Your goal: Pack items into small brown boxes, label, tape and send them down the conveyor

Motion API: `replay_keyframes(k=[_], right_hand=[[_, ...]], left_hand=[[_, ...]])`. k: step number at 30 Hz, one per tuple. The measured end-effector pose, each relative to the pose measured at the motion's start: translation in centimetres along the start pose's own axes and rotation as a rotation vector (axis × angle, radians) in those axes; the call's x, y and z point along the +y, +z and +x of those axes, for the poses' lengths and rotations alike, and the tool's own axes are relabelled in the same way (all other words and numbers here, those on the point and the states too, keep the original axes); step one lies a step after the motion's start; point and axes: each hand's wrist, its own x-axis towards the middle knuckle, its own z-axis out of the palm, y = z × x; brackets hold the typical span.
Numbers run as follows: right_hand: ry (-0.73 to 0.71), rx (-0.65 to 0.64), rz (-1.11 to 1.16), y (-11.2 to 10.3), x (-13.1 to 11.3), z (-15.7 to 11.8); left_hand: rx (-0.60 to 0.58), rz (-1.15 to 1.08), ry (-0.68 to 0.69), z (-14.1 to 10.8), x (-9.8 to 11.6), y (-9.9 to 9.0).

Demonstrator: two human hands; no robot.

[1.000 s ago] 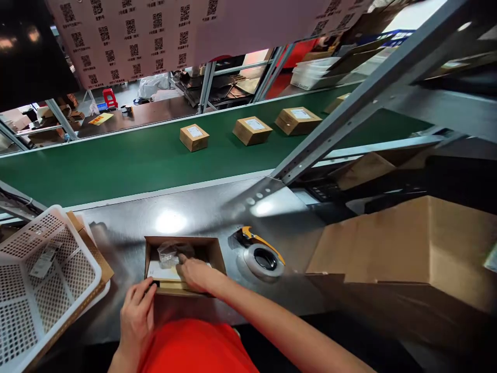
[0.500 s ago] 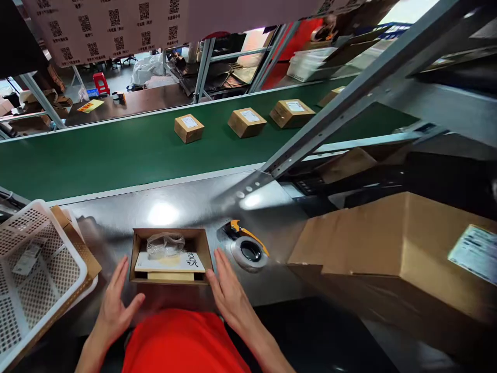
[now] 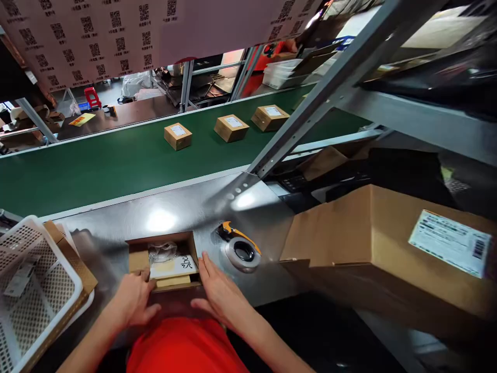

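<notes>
A small open cardboard box sits on the steel table right in front of me. Inside it lie a clear plastic bag and a white card with lettering. My left hand rests against the box's near left corner, fingers curled on a flap. My right hand lies flat against the near right side of the box, fingers straight. Neither hand lifts anything.
A tape dispenser with an orange handle lies right of the box. A white perforated basket stands at the left, a large labelled carton at the right. Three sealed parcels ride the green conveyor behind.
My right hand left the inside of the box, both hands spread beside it, then closed in on its near corners. The left flap has folded partly inward.
</notes>
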Motion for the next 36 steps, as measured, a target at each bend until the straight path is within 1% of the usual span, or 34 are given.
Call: replay_keyframes(k=[2,4,6,8,9,11,13,16,19,21,23,27,28,30,32,33,34,35,36], right_hand=[[-0.004,0.008,-0.103,-0.9,-0.7,0.6],[0.039,-0.005,-0.191,-0.8,-1.6,1.0],[0.128,-0.011,-0.239,0.1,-2.9,1.2],[0.176,-0.020,-0.254,1.4,-4.1,1.4],[0.174,-0.030,-0.252,1.9,-4.5,1.5],[0.121,-0.068,-0.242,2.5,-5.0,1.7],[0.039,-0.105,-0.220,2.2,-4.7,2.2],[-0.099,-0.153,-0.173,0.7,-3.4,3.2],[-0.138,-0.167,-0.098,-0.3,-2.0,4.1],[-0.131,-0.158,-0.028,-0.4,-1.2,4.4],[-0.153,-0.149,0.051,-0.2,-0.5,4.5],[-0.208,-0.120,0.205,0.2,1.0,4.5],[-0.212,-0.102,0.255,0.3,1.3,4.7],[-0.187,-0.019,0.396,1.0,1.8,5.2],[-0.119,0.101,0.531,2.4,2.1,5.9],[-0.060,0.171,0.585,3.3,2.2,6.3],[0.012,0.236,0.631,4.4,2.2,6.7],[0.092,0.293,0.665,5.5,2.3,7.1],[0.171,0.336,0.692,6.6,2.4,7.5]], left_hand=[[-0.051,-0.007,-0.005,0.4,-0.1,-1.3],[-0.090,-0.018,-0.002,0.5,-0.2,-1.9],[-0.120,-0.030,-0.004,0.4,-0.3,-2.2],[-0.148,-0.045,-0.011,0.1,-0.2,-2.2],[-0.159,-0.049,-0.019,0.0,-0.1,-2.0],[-0.168,-0.054,-0.030,-0.3,0.1,-1.5],[-0.149,-0.068,-0.047,-0.3,0.1,-0.5],[-0.073,-0.077,-0.086,0.1,-0.2,1.4],[-0.020,-0.013,-0.084,0.8,-0.7,2.7],[-0.024,0.011,-0.074,1.4,-1.2,2.9],[-0.025,0.006,-0.064,1.8,-1.6,2.5],[0.015,-0.041,-0.005,2.7,-2.8,2.0],[0.030,-0.052,0.008,2.9,-3.2,2.1],[0.068,-0.068,0.025,3.5,-4.0,2.7],[0.112,-0.077,0.014,4.2,-4.7,3.9],[0.151,-0.076,0.006,4.6,-5.1,4.6],[0.226,-0.062,0.002,5.0,-5.4,5.4],[0.337,-0.027,0.004,5.4,-5.6,6.1],[0.479,0.033,0.013,5.8,-5.8,6.7]])
